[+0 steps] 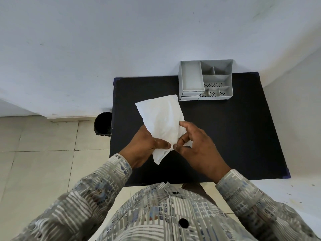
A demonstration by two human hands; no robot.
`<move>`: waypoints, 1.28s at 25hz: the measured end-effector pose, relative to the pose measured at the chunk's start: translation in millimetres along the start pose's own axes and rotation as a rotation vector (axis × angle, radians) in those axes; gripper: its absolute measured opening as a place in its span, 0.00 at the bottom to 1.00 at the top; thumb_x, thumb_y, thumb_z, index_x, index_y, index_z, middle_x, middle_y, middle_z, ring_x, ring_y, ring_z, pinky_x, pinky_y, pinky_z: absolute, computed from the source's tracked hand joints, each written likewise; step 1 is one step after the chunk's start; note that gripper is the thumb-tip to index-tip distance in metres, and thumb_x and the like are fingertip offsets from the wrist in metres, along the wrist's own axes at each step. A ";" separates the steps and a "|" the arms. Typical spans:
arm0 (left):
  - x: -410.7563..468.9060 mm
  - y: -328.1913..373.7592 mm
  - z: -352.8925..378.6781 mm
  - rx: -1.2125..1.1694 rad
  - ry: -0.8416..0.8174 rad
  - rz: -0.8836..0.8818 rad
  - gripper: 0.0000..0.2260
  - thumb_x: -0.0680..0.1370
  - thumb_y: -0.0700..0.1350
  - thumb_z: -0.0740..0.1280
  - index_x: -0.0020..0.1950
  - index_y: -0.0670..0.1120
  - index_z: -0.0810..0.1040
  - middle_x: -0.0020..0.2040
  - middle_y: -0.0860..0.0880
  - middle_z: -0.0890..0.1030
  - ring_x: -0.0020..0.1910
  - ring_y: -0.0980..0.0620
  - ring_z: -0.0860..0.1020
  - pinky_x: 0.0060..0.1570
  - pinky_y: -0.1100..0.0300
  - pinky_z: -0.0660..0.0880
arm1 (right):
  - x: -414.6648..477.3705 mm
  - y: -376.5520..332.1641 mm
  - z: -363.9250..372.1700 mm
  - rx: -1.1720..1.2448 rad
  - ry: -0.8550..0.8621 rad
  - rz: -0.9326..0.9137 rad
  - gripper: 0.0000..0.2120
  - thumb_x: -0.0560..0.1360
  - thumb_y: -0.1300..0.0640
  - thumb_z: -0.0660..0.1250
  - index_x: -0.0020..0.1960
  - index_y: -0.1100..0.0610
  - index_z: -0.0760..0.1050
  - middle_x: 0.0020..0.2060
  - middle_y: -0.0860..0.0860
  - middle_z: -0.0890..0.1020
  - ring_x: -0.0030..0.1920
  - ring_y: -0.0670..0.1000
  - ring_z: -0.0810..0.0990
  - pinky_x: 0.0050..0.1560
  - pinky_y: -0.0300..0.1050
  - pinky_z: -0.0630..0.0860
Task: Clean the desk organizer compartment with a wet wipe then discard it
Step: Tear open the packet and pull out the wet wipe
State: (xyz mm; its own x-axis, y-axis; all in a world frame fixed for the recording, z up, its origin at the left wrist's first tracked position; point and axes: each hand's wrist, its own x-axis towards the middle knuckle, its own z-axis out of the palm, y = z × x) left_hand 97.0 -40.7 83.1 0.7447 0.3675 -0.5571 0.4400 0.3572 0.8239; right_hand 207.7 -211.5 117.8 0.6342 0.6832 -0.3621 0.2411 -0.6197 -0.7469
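Note:
A white wet wipe (161,117) is held partly unfolded above the near middle of the black table (234,136). My left hand (145,145) pinches its lower left part, thumb on top. My right hand (198,148) grips its lower right edge between thumb and fingers. The grey desk organizer (205,80) stands at the table's far edge against the wall, to the right of the wipe. It has one long compartment on the left, several smaller ones on the right with perforated bottoms, and small drawers at the front left. All compartments look empty.
A black bin (102,124) stands on the tiled floor just left of the table, partly hidden by the table's edge. White walls close in behind and to the right of the table.

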 end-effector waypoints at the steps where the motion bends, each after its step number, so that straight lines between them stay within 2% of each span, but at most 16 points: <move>1: 0.6 -0.4 0.6 0.045 0.015 0.009 0.38 0.63 0.35 0.82 0.71 0.48 0.77 0.65 0.43 0.84 0.66 0.40 0.82 0.64 0.34 0.81 | 1.2 0.9 0.7 0.014 -0.021 0.004 0.32 0.76 0.52 0.75 0.76 0.44 0.66 0.45 0.42 0.84 0.65 0.46 0.73 0.61 0.40 0.66; 4: 2.0 -1.7 2.1 0.152 0.042 0.021 0.36 0.63 0.36 0.83 0.70 0.48 0.78 0.63 0.46 0.85 0.64 0.42 0.83 0.63 0.38 0.82 | 2.5 4.3 2.9 0.064 -0.074 0.031 0.30 0.77 0.53 0.75 0.75 0.44 0.67 0.45 0.44 0.84 0.65 0.47 0.75 0.63 0.43 0.68; 8: 0.9 -4.0 6.6 0.297 0.088 0.056 0.31 0.70 0.37 0.83 0.70 0.49 0.77 0.62 0.49 0.84 0.62 0.46 0.83 0.61 0.45 0.83 | -0.2 7.2 4.5 0.077 -0.081 0.036 0.29 0.78 0.53 0.74 0.75 0.45 0.67 0.45 0.44 0.84 0.62 0.49 0.78 0.67 0.47 0.73; 11: -0.1 -7.1 11.1 0.344 0.109 0.077 0.28 0.71 0.39 0.83 0.67 0.52 0.77 0.62 0.50 0.84 0.61 0.48 0.83 0.60 0.49 0.83 | -0.5 10.3 5.3 0.092 -0.089 0.063 0.28 0.79 0.53 0.73 0.75 0.45 0.67 0.45 0.46 0.84 0.60 0.49 0.80 0.68 0.50 0.75; 15: 2.9 -8.5 4.1 0.193 0.050 0.029 0.30 0.68 0.37 0.83 0.66 0.53 0.79 0.63 0.47 0.86 0.63 0.44 0.84 0.62 0.40 0.83 | 0.0 10.1 0.5 0.138 -0.109 0.096 0.26 0.78 0.54 0.74 0.72 0.43 0.69 0.44 0.45 0.85 0.57 0.44 0.81 0.66 0.47 0.75; 16: 4.1 -7.4 0.1 0.133 0.037 0.023 0.30 0.68 0.34 0.82 0.67 0.52 0.80 0.63 0.46 0.86 0.64 0.43 0.84 0.62 0.40 0.83 | 0.4 9.6 -0.4 0.095 -0.085 0.078 0.25 0.78 0.54 0.74 0.71 0.42 0.69 0.45 0.44 0.84 0.58 0.44 0.80 0.66 0.47 0.74; 18: 6.0 -3.3 -6.4 0.074 0.063 0.031 0.30 0.68 0.30 0.80 0.67 0.48 0.80 0.61 0.46 0.87 0.62 0.44 0.85 0.62 0.42 0.83 | 1.1 8.5 -2.5 -0.142 0.079 -0.033 0.26 0.76 0.52 0.74 0.72 0.44 0.70 0.49 0.39 0.82 0.62 0.46 0.76 0.68 0.51 0.73; 20: 6.3 -0.7 -9.2 0.069 0.145 0.047 0.28 0.69 0.29 0.79 0.65 0.46 0.81 0.58 0.47 0.89 0.58 0.47 0.87 0.61 0.44 0.83 | -0.1 1.7 -3.2 -0.336 0.240 -0.170 0.28 0.75 0.49 0.74 0.72 0.47 0.72 0.49 0.40 0.81 0.64 0.48 0.75 0.72 0.55 0.69; 21: 6.5 -1.3 -9.4 0.073 0.190 0.054 0.27 0.69 0.30 0.80 0.66 0.46 0.81 0.58 0.47 0.89 0.58 0.47 0.87 0.61 0.44 0.84 | 0.1 -4.5 -2.1 -0.361 0.254 -0.197 0.28 0.75 0.47 0.73 0.73 0.47 0.72 0.47 0.40 0.81 0.64 0.48 0.75 0.73 0.56 0.67; 23: 4.3 -3.8 -5.6 0.054 0.252 0.055 0.27 0.70 0.31 0.79 0.67 0.44 0.79 0.59 0.46 0.88 0.59 0.45 0.87 0.60 0.44 0.84 | 3.2 -17.0 3.2 -0.360 0.206 -0.187 0.29 0.75 0.43 0.71 0.74 0.47 0.71 0.45 0.40 0.84 0.65 0.47 0.75 0.75 0.56 0.64; 26: 0.5 -7.6 4.6 0.013 0.246 0.076 0.27 0.73 0.29 0.76 0.70 0.46 0.78 0.62 0.46 0.87 0.60 0.45 0.86 0.60 0.43 0.84 | 11.7 -23.2 15.6 -0.387 0.157 -0.136 0.31 0.75 0.39 0.68 0.75 0.48 0.70 0.46 0.40 0.85 0.68 0.48 0.75 0.76 0.58 0.65; 29: -0.6 -7.3 7.2 0.023 0.261 0.078 0.28 0.73 0.30 0.76 0.71 0.47 0.78 0.62 0.48 0.87 0.60 0.48 0.86 0.61 0.42 0.84 | 17.9 -21.8 21.0 -0.427 0.147 -0.096 0.31 0.74 0.42 0.68 0.75 0.48 0.69 0.49 0.42 0.85 0.69 0.51 0.75 0.76 0.60 0.64; 32: -3.6 -7.0 9.8 0.011 0.266 0.077 0.29 0.70 0.38 0.79 0.70 0.50 0.79 0.61 0.50 0.87 0.60 0.50 0.86 0.60 0.46 0.85 | 21.2 -23.0 21.8 -0.480 0.121 -0.059 0.34 0.74 0.44 0.69 0.78 0.48 0.65 0.56 0.44 0.85 0.74 0.51 0.71 0.80 0.61 0.59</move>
State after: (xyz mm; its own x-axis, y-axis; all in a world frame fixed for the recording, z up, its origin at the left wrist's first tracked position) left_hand 96.2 -52.9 80.3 0.6190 0.6064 -0.4991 0.3935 0.3105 0.8653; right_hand 199.6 -174.2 115.1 0.6834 0.6901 -0.2382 0.5718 -0.7088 -0.4131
